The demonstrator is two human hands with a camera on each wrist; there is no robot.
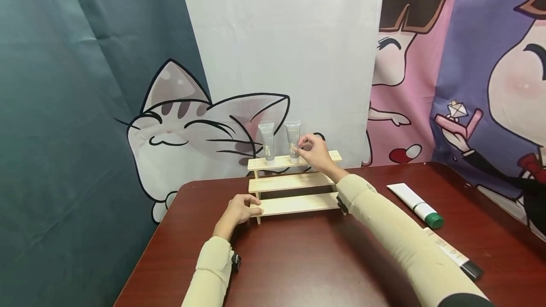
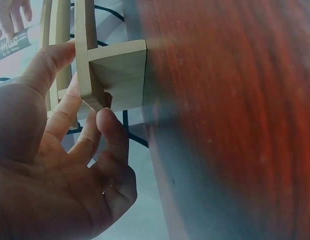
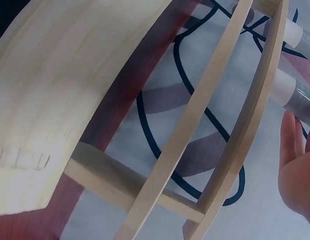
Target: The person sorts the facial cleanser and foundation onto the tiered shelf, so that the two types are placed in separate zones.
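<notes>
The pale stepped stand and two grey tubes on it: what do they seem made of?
The pale, stepped stand looks like unpainted matt wood: fine grain shows. Both grey, flat-topped tubes are probably slightly glossy plastic, judging by translucent walls.

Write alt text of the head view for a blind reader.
A person's right hand is at the right grey tube of two standing on the top tier of a three-tier wooden stand; the left hand grips the bottom tier's left end. A green-capped tube and a black-capped tube lie on the table at right.
</notes>
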